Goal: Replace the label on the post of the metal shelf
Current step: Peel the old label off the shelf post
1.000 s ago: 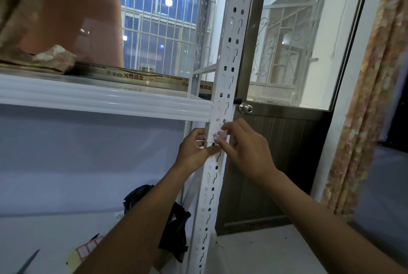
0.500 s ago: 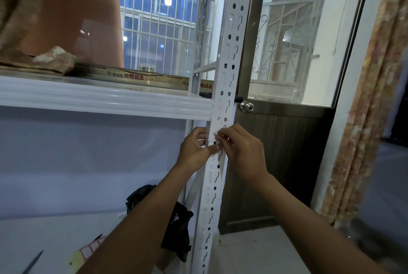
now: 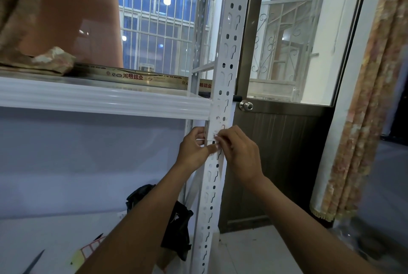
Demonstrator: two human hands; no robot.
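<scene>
At the centre, the left hand [image 3: 192, 150] held the post [image 3: 223, 74]; the right hand [image 3: 239, 152] pinched the seemingly flimsy label [image 3: 215, 138] by its edge.

A white ribbed shelf beam [image 3: 110, 101] meets the white perforated metal post [image 3: 223, 70] from the left and blocks the way above. Just beneath it, the left hand [image 3: 194, 150] grips the post's edge and the right hand [image 3: 239, 152] pinches a small pale label [image 3: 215, 136] on its face. The space under the beam is open. On the right, a brown door [image 3: 287, 154] with a round steel knob [image 3: 246, 105] stands close behind.
</scene>
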